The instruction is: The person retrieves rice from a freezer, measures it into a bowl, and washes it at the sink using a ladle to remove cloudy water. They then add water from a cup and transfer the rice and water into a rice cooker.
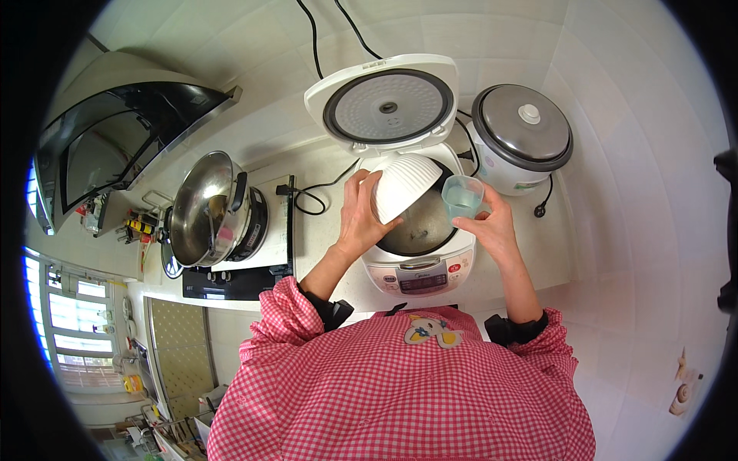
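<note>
My left hand (364,218) grips a white ribbed bowl (406,183), tipped over the open rice cooker so that its outer side faces up. In my right hand (491,222) is a small translucent greenish measuring cup (462,196), held above the right rim of the pot. Below both lies the dark-rimmed inner pot (424,230), partly covered by the bowl; what it holds is hard to make out. The white Midea rice cooker (377,266) has its control panel towards me. Its hinged lid (383,104) stands raised at the back.
A second rice cooker (522,138) with a grey lid stands at the right, its plug (539,211) lying on the counter (323,242). To the left, a steel wok (202,213) stands tilted by a hob (230,282). A range hood (127,144) juts out at upper left.
</note>
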### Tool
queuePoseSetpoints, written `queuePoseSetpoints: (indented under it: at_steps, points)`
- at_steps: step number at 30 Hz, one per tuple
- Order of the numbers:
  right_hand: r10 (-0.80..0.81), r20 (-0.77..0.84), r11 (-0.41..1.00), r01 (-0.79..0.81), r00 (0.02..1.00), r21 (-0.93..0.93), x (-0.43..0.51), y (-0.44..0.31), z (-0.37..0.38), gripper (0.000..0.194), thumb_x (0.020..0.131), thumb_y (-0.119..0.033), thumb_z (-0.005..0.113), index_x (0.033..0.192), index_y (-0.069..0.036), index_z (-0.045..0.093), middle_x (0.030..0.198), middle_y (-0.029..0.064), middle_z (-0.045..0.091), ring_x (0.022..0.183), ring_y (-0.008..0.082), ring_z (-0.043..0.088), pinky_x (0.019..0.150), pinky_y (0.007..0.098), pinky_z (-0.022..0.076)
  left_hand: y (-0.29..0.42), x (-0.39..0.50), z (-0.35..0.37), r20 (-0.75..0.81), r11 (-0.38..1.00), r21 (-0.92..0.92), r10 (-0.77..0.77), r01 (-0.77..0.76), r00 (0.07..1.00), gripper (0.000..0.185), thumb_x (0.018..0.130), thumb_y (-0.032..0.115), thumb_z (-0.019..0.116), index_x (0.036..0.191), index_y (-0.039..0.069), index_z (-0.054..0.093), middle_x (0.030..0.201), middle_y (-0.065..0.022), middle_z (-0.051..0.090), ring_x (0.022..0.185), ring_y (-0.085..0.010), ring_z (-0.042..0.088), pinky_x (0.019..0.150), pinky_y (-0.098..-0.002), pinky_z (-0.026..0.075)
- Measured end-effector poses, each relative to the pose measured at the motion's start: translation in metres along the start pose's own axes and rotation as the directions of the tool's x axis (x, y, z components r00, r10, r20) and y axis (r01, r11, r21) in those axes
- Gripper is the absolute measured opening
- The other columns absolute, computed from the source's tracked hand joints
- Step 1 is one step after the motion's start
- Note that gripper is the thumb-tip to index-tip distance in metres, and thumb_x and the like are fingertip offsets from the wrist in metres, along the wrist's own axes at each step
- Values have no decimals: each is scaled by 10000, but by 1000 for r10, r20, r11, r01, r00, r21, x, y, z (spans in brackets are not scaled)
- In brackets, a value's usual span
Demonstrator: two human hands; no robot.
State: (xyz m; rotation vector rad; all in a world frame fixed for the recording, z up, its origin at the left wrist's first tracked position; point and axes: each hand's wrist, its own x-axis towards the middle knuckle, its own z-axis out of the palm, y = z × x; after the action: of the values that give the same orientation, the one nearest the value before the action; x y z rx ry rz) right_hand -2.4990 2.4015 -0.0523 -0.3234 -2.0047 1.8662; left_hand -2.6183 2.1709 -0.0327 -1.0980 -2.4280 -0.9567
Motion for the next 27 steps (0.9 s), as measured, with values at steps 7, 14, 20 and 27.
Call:
queuePoseSetpoints:
  at_steps: [7,14,20,27]
  points:
    - [52,4,998,-52,999,46,-7,-8,-2,713,624,-34,807,1285,-14,542,1131,127,621,847,130,628,688,270,518,2,4,-5,-107,995,40,97,-93,990,986,501,103,909,1338,92,387,1288,-185,409,1207,-371,432,1001,-446,411]
    - [22,3,999,-22,1000,-36,-4,-8,1,675,614,-58,810,1241,-5,566,1069,126,639,917,186,629,741,299,526,-24,2,3,237,504,-681,-534,531,811,880,690,82,832,1379,-3,291,1271,-165,485,1173,-284,527,929,-428,535]
    - [19,38,996,-16,999,-84,5,-19,8,646,609,-73,811,1207,-1,579,1058,122,645,963,200,620,783,317,520,-31,-22,7,518,-21,-790,-559,613,647,683,873,202,695,1404,45,295,1333,-150,482,1193,-316,546,920,-543,525]
    - [-107,147,949,145,983,-279,27,-29,50,704,611,-125,812,1232,-4,503,1098,192,631,1038,311,617,885,388,481,-35,-36,13,598,-55,-752,-477,657,644,829,844,572,615,1410,54,301,1360,-142,470,1214,-296,534,913,-531,530]
